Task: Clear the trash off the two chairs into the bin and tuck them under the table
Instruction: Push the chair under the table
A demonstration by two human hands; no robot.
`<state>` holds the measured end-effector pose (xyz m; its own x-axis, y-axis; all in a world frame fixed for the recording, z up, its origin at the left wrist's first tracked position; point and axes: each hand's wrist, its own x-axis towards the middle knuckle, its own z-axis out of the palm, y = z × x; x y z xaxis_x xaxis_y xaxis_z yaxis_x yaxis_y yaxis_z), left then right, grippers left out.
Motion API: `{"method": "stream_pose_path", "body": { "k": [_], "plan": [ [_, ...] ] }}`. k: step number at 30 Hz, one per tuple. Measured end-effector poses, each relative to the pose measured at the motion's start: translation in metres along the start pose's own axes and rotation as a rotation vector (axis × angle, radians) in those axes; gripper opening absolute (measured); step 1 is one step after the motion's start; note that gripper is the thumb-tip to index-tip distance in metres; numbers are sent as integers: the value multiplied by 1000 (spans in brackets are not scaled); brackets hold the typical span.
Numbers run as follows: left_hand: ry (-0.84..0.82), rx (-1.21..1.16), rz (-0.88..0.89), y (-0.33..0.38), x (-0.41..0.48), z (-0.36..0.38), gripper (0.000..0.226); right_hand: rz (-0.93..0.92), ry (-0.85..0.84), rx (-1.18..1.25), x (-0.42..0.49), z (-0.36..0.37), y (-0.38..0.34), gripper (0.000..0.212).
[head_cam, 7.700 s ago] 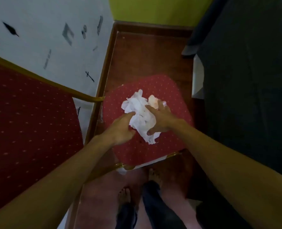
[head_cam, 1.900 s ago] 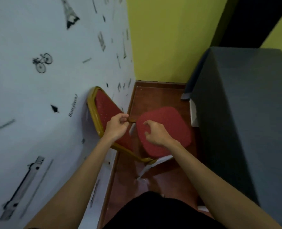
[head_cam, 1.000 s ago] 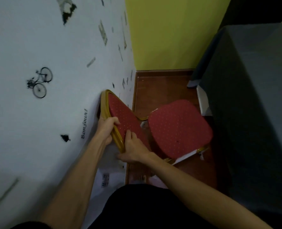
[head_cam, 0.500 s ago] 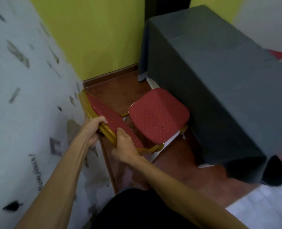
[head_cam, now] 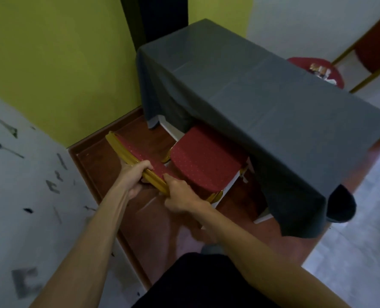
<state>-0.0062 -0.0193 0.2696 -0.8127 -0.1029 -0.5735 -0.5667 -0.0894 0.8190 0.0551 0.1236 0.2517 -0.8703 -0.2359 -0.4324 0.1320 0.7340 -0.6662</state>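
While both hands are gripping the gilt top rail of the near chair's backrest [head_cam: 138, 161], the fingers of the left hand [head_cam: 132, 174] are curling over the rail from the wall side, and the fingers of the right hand [head_cam: 178, 193] are pressing closed around the rail's nearer end at centre frame. Neither hand is holding any trash.

Judged step: the first chair is being tucked under the table [head_cam: 262, 103]. Its red dotted seat [head_cam: 204, 161] is showing no litter and its far edge is already sitting beneath the hanging grey cloth. Roughly half the seat is still protruding.

Next move, as assessed: a straight push toward the upper right of the frame, keeping the chair square so its front legs are not snagging the cloth or striking the white table leg [head_cam: 169, 130] just beside the seat.

Chair condition: red upholstery with a fine pale dot pattern, gold-coloured frame, upright, standing on the red-brown floor strip [head_cam: 95, 161] between the patterned wall and the table.

Outstanding: the second chair [head_cam: 315, 67], at the upper right beyond the table, is carrying small pieces of litter on its seat. No bin is appearing in view.
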Motion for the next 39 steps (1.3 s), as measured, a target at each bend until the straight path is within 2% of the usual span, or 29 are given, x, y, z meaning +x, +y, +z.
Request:
{"method": "stream_pose_path", "body": {
  "k": [3, 6, 11, 19, 27, 29, 32, 36, 39],
  "plan": [
    [-21, 38, -37, 14, 19, 24, 37, 45, 3, 11, 18, -27, 15, 74],
    [-66, 82, -97, 28, 33, 48, 18, 81, -3, 11, 33, -51, 26, 79],
    [-75, 78, -114, 47, 60, 82, 11, 118, -32, 27, 55, -90, 39, 85],
    [-90, 67, -115, 75, 89, 118, 14, 170, -1, 60, 86, -131, 46, 83],
    [-178, 65, -138, 98, 115, 130, 14, 219, 26, 123, 111, -148, 41, 92],
    [-189, 50, -141, 100, 120, 129, 13, 217, 31, 133, 114, -150, 41, 91],
    [-169, 30, -142, 99, 125, 130, 27, 214, 34, 127, 115, -151, 41, 87],
    [-156, 58, -148, 98, 129, 131, 19, 217, 36, 144, 114, -153, 41, 84],
    [-158, 45, -142, 96, 132, 130, 21, 224, 39, 180, 112, -153, 40, 80]
  ]
}}
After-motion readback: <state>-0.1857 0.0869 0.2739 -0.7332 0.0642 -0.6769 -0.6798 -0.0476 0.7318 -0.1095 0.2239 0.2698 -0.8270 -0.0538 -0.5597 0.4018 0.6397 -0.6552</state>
